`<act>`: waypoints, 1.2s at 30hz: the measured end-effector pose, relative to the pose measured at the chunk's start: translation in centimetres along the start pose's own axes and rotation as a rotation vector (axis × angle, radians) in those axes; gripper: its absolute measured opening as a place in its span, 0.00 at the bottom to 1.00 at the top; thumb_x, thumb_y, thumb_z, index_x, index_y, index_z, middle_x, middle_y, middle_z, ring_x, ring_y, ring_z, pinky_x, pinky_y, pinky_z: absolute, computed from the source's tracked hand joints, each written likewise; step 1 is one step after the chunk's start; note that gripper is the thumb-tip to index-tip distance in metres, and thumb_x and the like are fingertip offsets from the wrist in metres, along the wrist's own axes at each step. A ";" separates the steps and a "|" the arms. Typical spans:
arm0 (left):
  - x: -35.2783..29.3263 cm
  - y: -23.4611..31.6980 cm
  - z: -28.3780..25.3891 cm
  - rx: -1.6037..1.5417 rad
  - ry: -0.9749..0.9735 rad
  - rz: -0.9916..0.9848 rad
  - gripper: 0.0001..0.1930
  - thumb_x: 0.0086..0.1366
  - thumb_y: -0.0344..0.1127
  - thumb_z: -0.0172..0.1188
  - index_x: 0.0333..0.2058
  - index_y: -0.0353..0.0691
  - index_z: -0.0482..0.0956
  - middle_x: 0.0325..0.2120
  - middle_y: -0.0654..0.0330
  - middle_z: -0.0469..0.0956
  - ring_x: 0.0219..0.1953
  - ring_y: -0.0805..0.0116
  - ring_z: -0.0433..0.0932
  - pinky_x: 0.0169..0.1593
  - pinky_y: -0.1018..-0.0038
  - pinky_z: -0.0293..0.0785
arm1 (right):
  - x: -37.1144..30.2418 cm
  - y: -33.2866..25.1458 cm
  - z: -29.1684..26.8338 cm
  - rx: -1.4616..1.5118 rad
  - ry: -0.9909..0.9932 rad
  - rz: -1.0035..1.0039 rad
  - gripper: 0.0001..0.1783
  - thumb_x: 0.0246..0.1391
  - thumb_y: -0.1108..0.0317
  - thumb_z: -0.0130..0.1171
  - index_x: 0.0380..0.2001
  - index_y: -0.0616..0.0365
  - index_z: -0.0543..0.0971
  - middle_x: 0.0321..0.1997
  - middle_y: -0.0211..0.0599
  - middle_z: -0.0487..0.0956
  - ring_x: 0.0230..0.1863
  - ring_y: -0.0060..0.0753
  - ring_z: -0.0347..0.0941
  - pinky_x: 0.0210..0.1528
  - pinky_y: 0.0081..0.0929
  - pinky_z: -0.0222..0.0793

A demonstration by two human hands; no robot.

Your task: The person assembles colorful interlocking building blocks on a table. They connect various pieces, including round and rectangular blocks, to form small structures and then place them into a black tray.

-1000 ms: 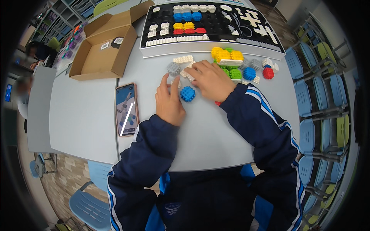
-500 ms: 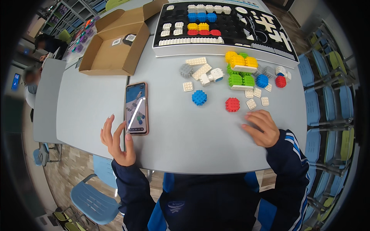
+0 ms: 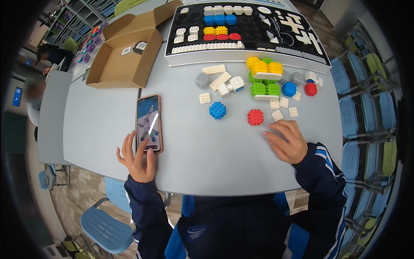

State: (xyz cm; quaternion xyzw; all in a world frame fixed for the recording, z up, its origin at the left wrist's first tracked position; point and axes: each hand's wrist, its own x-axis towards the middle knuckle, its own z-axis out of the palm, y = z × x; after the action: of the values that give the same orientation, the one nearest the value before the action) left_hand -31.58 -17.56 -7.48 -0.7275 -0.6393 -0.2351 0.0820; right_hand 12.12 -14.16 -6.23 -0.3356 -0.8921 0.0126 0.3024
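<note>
My left hand (image 3: 139, 162) is over the lower end of a smartphone (image 3: 148, 118), fingers spread, a fingertip at its screen. The screen shows a picture of a block model. On the right, my right hand (image 3: 288, 141) rests on the table, fingers loosely bent and apart, holding nothing. Just beyond it lie a red studded block (image 3: 255, 117) and small white square plates (image 3: 277, 115). Farther back stands a stack of green blocks (image 3: 265, 89) and yellow blocks (image 3: 264, 67) with white plates between. A blue studded block (image 3: 217, 110) and a white jointed piece (image 3: 231, 86) lie left of it.
A black-lined kit tray (image 3: 246, 55) with sorted blocks and cables spans the table's far side. Left of it sits an open cardboard box (image 3: 113, 80). Stacked blue chairs (image 3: 350, 118) stand at the right, and a person (image 3: 33, 97) is at another table, far left.
My left hand has shifted slightly right and a finger has come onto the phone's screen. The view has turned a little, so the table things sit slightly farther left.
</note>
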 end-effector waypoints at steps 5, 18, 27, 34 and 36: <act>0.1 0.0 0.1 -0.019 0.003 0.004 0.15 0.63 0.37 0.56 0.47 0.42 0.83 0.62 0.51 0.68 0.65 0.53 0.64 0.68 0.46 0.37 | 1.4 -0.2 1.2 0.038 -0.055 -0.006 0.21 0.46 0.75 0.66 0.47 0.63 0.79 0.51 0.46 0.75 0.47 0.43 0.73 0.45 0.36 0.67; -0.5 0.1 -0.5 -0.068 0.194 0.027 0.14 0.65 0.28 0.54 0.48 0.33 0.79 0.56 0.46 0.73 0.56 0.52 0.72 0.64 0.58 0.56 | 4.4 0.3 3.6 0.057 -0.180 0.024 0.28 0.52 0.67 0.64 0.57 0.60 0.73 0.62 0.50 0.68 0.61 0.48 0.66 0.54 0.41 0.64; -0.6 0.4 -0.4 -0.070 0.222 0.072 0.14 0.62 0.24 0.56 0.47 0.33 0.78 0.50 0.48 0.77 0.50 0.54 0.75 0.60 0.60 0.61 | 4.3 0.2 3.7 0.057 -0.149 0.004 0.25 0.53 0.68 0.64 0.55 0.59 0.75 0.62 0.49 0.69 0.61 0.48 0.66 0.54 0.41 0.64; 0.1 6.0 0.4 -0.266 -0.089 0.451 0.21 0.52 0.25 0.64 0.48 0.38 0.78 0.51 0.50 0.77 0.50 0.57 0.76 0.60 0.53 0.58 | 4.1 0.1 3.2 0.047 -0.121 -0.016 0.23 0.49 0.71 0.65 0.51 0.60 0.77 0.59 0.46 0.72 0.58 0.45 0.68 0.53 0.39 0.64; 1.1 9.4 1.3 -0.343 -0.100 0.538 0.23 0.52 0.27 0.65 0.50 0.39 0.77 0.53 0.48 0.75 0.52 0.54 0.75 0.59 0.54 0.59 | 3.8 0.1 2.9 0.045 -0.086 -0.007 0.21 0.48 0.73 0.65 0.48 0.60 0.79 0.56 0.45 0.74 0.56 0.45 0.70 0.51 0.39 0.65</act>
State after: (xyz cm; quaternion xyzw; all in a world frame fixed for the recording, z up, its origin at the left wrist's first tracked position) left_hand -22.08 -17.59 -6.40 -0.8843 -0.3782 -0.2735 -0.0140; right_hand 8.33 -11.24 -6.65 -0.3249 -0.9048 0.0458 0.2714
